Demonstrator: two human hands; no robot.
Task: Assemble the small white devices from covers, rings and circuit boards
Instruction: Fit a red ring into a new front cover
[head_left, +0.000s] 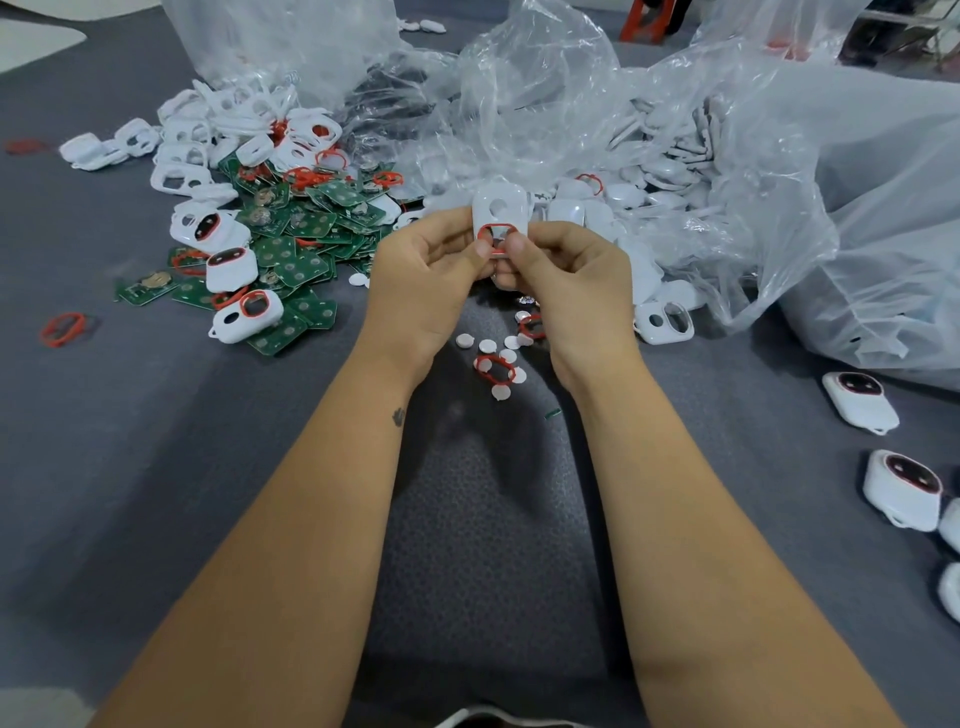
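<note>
While no writing is legible, both hands, left hand (431, 265) and right hand (563, 270), pinch a white cover (498, 208) with a red ring (495, 240).

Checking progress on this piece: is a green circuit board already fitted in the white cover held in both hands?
No: the white plastic cover carries only a red ring, and its openings show no green board.
</note>
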